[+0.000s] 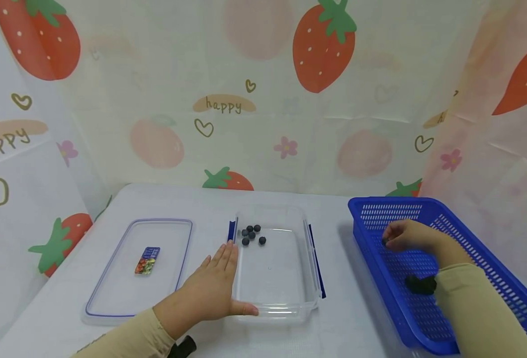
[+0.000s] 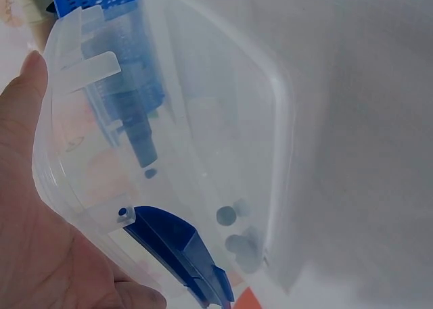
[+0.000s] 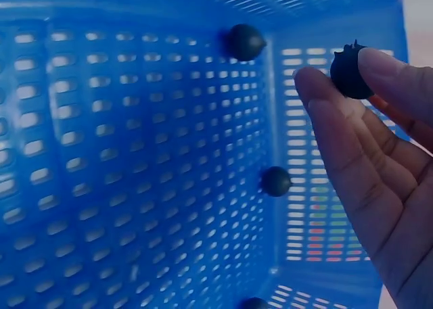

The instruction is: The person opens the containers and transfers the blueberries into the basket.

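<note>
My left hand [image 1: 212, 291] lies with straight fingers along the left side of a clear plastic container [image 1: 286, 273], its thumb at the near rim. Several blueberries [image 1: 252, 235] sit in the far left part of that container. Over the blue basket [image 1: 373, 266] at the right, my right hand [image 1: 408, 236] pinches one blueberry [image 3: 350, 74] between thumb and fingertips. Below it in the right wrist view, more blueberries lie inside the basket, one blueberry [image 3: 245, 42] near a corner and another blueberry [image 3: 276, 181] by the end wall.
A clear lid [image 1: 111, 293] with a blue-edged rim and a colourful label [image 1: 147, 261] lies left of the container. Blue latches, such as the right latch [image 1: 317, 263], fold out from the container's sides. A strawberry-print curtain [image 1: 263, 124] stands behind the white table [image 1: 339, 308].
</note>
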The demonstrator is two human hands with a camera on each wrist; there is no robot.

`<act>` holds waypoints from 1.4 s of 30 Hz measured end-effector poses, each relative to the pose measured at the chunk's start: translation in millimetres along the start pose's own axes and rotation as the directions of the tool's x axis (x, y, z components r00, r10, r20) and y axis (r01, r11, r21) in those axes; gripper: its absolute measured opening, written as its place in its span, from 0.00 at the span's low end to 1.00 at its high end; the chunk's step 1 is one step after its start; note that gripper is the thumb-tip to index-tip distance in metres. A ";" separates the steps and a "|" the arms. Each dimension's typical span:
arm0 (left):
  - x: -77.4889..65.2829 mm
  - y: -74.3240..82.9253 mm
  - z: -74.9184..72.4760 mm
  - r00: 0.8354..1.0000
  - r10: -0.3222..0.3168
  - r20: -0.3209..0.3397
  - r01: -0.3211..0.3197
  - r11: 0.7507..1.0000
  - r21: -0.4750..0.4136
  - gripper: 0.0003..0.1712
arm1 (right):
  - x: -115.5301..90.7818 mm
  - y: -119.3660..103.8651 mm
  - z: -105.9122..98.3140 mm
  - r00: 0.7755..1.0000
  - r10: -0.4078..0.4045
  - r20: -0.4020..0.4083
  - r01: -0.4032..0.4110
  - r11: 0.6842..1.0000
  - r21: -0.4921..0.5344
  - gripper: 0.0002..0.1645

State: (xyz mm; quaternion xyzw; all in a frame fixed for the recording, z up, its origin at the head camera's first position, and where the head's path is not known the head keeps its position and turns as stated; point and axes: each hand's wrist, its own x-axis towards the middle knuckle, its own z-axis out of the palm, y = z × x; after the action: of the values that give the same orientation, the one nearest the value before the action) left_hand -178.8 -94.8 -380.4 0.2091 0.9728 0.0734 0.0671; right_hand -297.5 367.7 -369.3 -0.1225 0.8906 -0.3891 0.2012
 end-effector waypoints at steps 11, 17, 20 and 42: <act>1.7 -2.1 2.9 1.000 0.005 -0.004 -0.005 1.000 0.018 0.74 | 1.4 3.7 6.7 0.996 0.093 0.015 -0.093 0.995 -0.028 0.11; 3.2 -3.3 5.7 1.000 0.008 0.002 -0.008 1.000 0.010 0.73 | -1.9 3.3 1.2 0.997 0.073 0.019 -0.074 0.996 0.041 0.13; 3.6 -4.0 4.9 1.000 0.009 0.002 -0.009 1.000 0.014 0.73 | -4.0 0.9 -3.6 0.999 0.047 0.008 -0.047 0.997 0.055 0.16; 1.3 -0.9 0.4 1.000 0.010 0.009 -0.010 1.000 0.019 0.74 | -2.4 -74.9 -31.8 0.972 -0.203 -0.119 0.220 0.964 0.149 0.21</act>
State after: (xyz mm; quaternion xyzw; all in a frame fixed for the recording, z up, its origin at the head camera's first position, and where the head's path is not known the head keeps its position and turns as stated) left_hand -180.2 -95.0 -381.1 0.2149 0.9721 0.0634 0.0691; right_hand -305.2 339.1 -293.5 -0.1801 0.8473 -0.4846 0.1216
